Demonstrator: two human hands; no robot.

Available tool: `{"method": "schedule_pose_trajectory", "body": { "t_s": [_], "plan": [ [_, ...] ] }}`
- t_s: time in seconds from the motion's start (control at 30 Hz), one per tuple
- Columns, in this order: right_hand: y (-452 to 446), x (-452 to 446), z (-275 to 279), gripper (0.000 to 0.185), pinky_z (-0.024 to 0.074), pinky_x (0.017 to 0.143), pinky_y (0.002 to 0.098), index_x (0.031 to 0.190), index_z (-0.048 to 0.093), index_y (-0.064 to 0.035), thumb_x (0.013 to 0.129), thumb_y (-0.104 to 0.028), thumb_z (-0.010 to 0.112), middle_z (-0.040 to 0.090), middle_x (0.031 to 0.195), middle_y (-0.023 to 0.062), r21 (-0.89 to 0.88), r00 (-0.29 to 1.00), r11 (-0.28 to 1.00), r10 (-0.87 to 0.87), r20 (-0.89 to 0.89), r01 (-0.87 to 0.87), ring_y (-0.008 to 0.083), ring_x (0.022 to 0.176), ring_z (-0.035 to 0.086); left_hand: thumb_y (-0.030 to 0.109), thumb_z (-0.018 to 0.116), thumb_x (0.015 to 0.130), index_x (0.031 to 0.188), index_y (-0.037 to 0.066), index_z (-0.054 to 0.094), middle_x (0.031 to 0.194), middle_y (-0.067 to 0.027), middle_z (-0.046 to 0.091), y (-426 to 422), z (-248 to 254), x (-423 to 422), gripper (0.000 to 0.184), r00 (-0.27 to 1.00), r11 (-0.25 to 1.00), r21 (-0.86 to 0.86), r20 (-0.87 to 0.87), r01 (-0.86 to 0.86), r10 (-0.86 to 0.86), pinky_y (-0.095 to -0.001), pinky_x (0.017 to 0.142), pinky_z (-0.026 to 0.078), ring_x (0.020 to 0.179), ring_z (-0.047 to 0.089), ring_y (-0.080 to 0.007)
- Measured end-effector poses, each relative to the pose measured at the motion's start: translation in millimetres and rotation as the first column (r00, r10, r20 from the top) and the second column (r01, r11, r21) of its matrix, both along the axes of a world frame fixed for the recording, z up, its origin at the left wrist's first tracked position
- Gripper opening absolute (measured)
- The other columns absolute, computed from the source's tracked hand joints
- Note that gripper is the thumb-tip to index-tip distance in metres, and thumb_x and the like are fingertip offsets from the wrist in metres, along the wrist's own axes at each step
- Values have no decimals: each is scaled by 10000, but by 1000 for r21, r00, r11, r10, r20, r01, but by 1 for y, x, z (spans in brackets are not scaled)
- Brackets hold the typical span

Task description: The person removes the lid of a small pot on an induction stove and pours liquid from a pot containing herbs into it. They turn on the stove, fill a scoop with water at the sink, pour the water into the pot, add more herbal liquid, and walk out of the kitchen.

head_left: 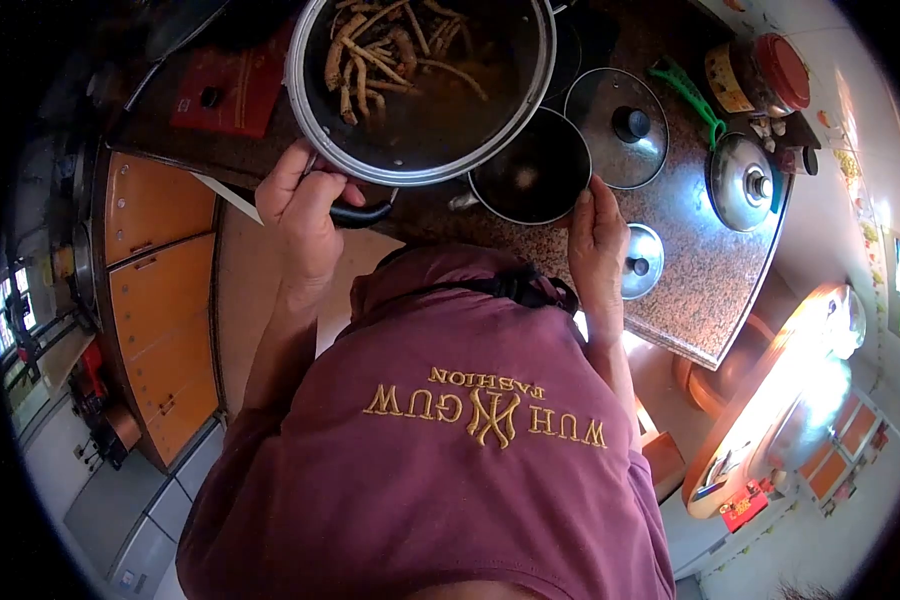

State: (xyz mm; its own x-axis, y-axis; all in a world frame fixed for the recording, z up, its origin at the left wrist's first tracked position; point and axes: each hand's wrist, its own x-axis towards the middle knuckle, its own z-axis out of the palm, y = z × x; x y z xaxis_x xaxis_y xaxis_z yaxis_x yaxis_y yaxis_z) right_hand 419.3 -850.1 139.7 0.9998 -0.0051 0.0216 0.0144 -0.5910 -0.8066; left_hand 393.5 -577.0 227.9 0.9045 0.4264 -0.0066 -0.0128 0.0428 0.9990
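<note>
Black handle (364,213), lying crosswise, juts from the pot (420,176) toward the person (420,510).

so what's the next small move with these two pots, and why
I'd probably steady the small pot with the right hand before anything is tipped: that hand is already at its rim, while the left hand is at the black handle of the large pot, which holds roots in liquid and overlaps the small pot in this view.
</note>
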Motion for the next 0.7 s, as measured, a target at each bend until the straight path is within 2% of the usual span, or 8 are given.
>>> {"method": "schedule_pose_trajectory", "body": {
  "t_s": [0.7],
  "plan": [
    [0,0,-1,292,477,588,285,1177,549,21,968,-164,463,633,730,115,-25,999,1000,20,31,-19,151,641,610,-23,424,787,889,-72,600,757,-54,613,-10,-1,-12,209,1000,999,43,3,0,0,-231,562,435,582,510,-95]
  ]
}}
